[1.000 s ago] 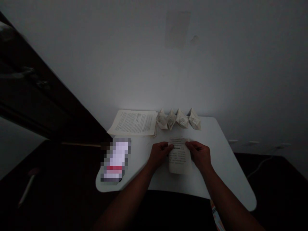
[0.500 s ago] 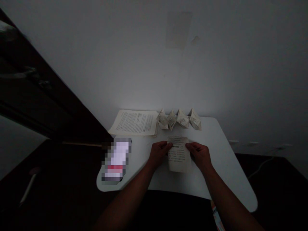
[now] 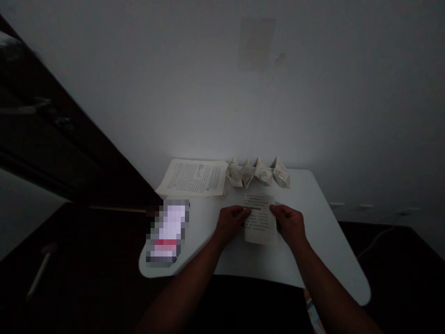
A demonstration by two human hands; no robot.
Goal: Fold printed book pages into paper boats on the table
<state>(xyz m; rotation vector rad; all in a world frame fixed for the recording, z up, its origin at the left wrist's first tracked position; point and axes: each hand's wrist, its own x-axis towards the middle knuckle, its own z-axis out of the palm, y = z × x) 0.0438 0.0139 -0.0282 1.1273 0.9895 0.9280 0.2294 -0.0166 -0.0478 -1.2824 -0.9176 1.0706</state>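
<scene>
A folded sheet of printed paper lies on the white table in front of me. My left hand pinches its left edge with closed fingers. On the other side my right hand pinches the right edge the same way. Several small folded paper shapes stand in a row just beyond the sheet, near the wall.
A stack of printed pages lies at the back left of the table. A bright blurred-out object rests by the table's left edge. Dark furniture fills the left side. The room is dim.
The folded sheet has slid a little away from me between my hands, so less of it reaches toward the table's near edge. Both hands stay almost in place.
</scene>
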